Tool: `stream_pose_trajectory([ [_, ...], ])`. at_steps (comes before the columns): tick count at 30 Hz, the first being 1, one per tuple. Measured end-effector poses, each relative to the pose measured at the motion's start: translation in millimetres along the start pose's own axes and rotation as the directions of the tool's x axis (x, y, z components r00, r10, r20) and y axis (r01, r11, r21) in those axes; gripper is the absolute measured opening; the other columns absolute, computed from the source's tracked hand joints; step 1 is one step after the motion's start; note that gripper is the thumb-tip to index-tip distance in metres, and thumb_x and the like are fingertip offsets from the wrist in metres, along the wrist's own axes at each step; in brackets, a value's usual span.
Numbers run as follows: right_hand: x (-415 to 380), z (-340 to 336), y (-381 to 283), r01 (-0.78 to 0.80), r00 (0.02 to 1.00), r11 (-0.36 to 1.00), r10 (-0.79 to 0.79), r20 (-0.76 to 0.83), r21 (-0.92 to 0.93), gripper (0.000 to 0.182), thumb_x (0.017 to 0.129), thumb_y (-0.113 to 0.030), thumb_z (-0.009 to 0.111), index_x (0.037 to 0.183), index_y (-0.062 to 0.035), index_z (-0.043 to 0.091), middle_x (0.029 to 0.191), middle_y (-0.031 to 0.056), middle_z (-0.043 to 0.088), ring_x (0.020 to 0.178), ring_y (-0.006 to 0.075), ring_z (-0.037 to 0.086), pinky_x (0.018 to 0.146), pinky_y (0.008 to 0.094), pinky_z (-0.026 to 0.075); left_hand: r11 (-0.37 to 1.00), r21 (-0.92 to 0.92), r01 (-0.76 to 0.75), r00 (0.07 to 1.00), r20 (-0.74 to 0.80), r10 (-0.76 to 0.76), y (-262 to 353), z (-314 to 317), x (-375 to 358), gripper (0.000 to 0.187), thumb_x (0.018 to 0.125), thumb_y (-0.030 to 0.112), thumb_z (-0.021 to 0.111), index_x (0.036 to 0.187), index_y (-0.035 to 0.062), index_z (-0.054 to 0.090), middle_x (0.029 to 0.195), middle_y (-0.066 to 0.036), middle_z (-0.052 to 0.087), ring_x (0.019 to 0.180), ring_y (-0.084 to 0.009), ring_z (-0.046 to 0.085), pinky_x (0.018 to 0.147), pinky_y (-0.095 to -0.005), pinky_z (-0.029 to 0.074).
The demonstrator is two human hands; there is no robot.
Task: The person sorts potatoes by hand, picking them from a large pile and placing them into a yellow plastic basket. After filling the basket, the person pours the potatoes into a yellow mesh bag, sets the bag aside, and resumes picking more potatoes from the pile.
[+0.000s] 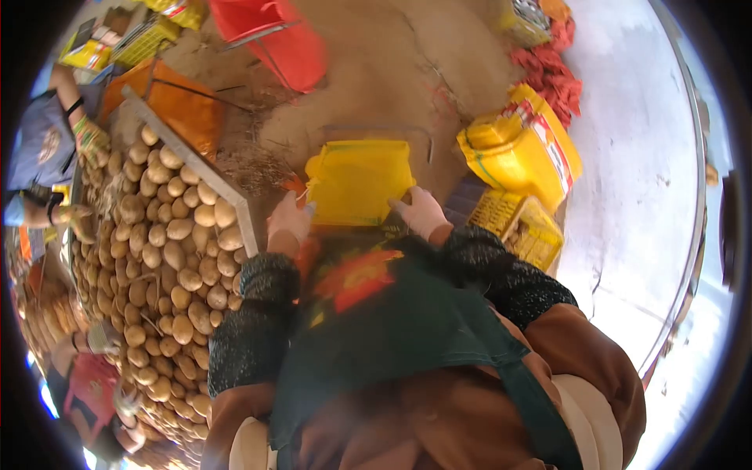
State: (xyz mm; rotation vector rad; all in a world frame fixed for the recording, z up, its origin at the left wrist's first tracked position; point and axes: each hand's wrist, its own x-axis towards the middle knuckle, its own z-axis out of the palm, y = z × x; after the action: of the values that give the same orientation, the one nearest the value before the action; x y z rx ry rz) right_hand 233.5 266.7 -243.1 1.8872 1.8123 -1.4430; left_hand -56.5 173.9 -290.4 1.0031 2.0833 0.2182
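Observation:
In front of my body a yellow mesh bag (360, 182) is spread wide, with a squarish outline. My left hand (290, 219), in a pale glove, grips its near left edge. On the near right side my right hand (423, 211), gloved the same way, has its fingers closed at the bag's edge. Some fingers are blurred or hidden. Behind the bag runs a thin metal frame (429, 141). To the left of my left hand lies a large heap of potatoes (176, 251) on a table with a metal rim (244, 207).
Right of me stand a filled yellow bag (521, 145) and a yellow crate (540, 235), beside a long pale surface (627, 157). A red chair-like item (282, 55) and an orange cloth (176, 102) are ahead. Co-workers' gloved hands (92, 145) reach over the heap's far side.

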Motion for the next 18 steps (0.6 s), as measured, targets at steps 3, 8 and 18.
stream_pose_trajectory([
  [3, -12, 6, 5, 0.292, 0.938, 0.898, -0.337, -0.086, -0.329, 0.064, 0.085, -0.047, 0.073, 0.123, 0.0025, 0.06, 0.119, 0.0228, 0.062, 0.111, 0.0372, 0.059, 0.097, 0.0448, 0.048, 0.979, -0.005, -0.203, 0.977, -0.067, 0.202, 2, -1, -50, 0.036, 0.093, 0.023, 0.061, 0.125, 0.0068, 0.062, 0.116, -0.015, 0.068, 0.118, -0.0323, 0.059, 0.095, -0.0436, 0.052],
  [8, -22, 24, -41, 0.855, 0.492, 0.337, -0.767, 0.411, -0.394, 0.068, 0.082, -0.045, 0.075, 0.128, -0.0008, 0.054, 0.122, 0.0236, 0.058, 0.114, 0.0388, 0.057, 0.098, 0.049, 0.044, 0.734, 0.506, -0.453, 0.851, 0.003, 0.524, 14, 5, -142, 0.023, 0.092, 0.018, 0.058, 0.11, 0.0096, 0.068, 0.107, -0.012, 0.069, 0.114, -0.0306, 0.061, 0.091, -0.0424, 0.054],
  [18, 15, 95, -15, 0.848, 0.488, 0.126, -0.568, 0.663, -0.515, 0.069, 0.085, -0.014, 0.062, 0.147, -0.0005, 0.037, 0.121, 0.0232, 0.061, 0.105, 0.0403, 0.064, 0.089, 0.0499, 0.051, 0.976, -0.194, -0.1, 0.843, -0.537, -0.02, 9, 25, -298, 0.023, 0.091, 0.025, 0.064, 0.106, 0.0079, 0.069, 0.099, -0.019, 0.07, 0.093, -0.0371, 0.067, 0.081, -0.0426, 0.054],
])
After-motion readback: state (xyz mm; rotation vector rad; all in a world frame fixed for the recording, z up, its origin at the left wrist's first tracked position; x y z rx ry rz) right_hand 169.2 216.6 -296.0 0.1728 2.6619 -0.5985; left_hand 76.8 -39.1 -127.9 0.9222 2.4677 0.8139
